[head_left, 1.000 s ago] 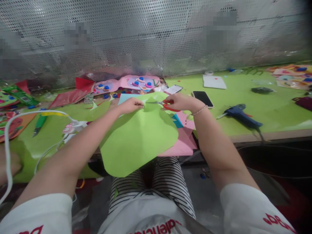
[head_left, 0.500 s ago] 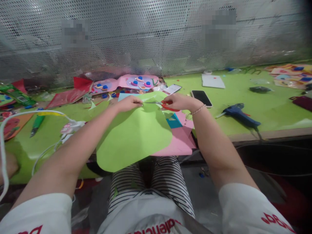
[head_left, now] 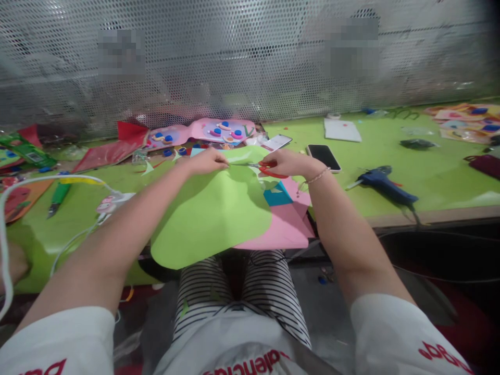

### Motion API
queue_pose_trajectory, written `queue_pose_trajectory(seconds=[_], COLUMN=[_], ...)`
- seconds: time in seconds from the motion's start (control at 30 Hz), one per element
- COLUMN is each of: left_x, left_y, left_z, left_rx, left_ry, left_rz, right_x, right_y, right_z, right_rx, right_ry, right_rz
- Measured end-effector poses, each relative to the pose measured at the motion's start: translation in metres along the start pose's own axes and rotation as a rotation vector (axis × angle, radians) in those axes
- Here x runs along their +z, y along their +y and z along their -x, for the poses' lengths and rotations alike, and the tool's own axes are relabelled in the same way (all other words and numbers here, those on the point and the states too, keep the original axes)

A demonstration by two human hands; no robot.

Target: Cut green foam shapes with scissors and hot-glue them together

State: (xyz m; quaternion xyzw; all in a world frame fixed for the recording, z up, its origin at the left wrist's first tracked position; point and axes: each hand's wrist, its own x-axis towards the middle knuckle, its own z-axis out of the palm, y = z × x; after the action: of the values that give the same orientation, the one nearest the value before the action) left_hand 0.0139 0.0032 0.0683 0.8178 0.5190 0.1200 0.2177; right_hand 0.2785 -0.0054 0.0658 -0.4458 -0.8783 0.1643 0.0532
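A large light-green paper sheet (head_left: 213,213) with rounded edges hangs partly over the table's front edge. My left hand (head_left: 209,160) pinches its far edge between thumb and fingers. Red-handled scissors (head_left: 273,171) are in my right hand (head_left: 287,161), fingers through or around the handles. Their blades point left and lie at the sheet's far part, close to my left fingertips. Under the green sheet are a pink sheet (head_left: 281,226) and a folded blue paper piece (head_left: 278,194).
A phone (head_left: 324,157) lies right of my right hand, and a blue glue gun (head_left: 386,185) farther right. Decorated pink pieces (head_left: 222,131) stand behind. Left are a white cable (head_left: 58,179), a green-handled cutter (head_left: 58,198) and another person's hand (head_left: 15,265).
The green sheet has shifted slightly left, showing more of the pink sheet and blue paper. Both hands stay nearly in place.
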Motion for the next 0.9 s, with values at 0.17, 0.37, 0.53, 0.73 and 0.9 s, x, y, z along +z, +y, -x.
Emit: queue_pose_trajectory(seconds=[0.17, 0.37, 0.53, 0.73, 0.9], left_x=[0.000, 0.004, 0.005, 0.006, 0.008], left_y=[0.007, -0.002, -0.004, -0.002, -0.001], left_z=[0.002, -0.003, -0.005, -0.008, -0.012], left_rx=[-0.070, 0.040, 0.019, 0.057, 0.088], left_ry=[0.036, 0.019, 0.021, -0.001, 0.015], left_rz=[-0.015, 0.053, 0.031, -0.015, -0.038], right_x=[-0.002, 0.001, 0.001, 0.002, 0.004], right_y=[-0.003, -0.005, -0.002, -0.001, -0.002], right_z=[0.002, -0.001, -0.001, -0.002, -0.003], right_rx=[0.027, 0.019, 0.026, 0.048, 0.058], right_ry=[0.003, -0.022, -0.016, -0.038, -0.029], right_rz=[0.004, 0.016, -0.016, 0.014, 0.025])
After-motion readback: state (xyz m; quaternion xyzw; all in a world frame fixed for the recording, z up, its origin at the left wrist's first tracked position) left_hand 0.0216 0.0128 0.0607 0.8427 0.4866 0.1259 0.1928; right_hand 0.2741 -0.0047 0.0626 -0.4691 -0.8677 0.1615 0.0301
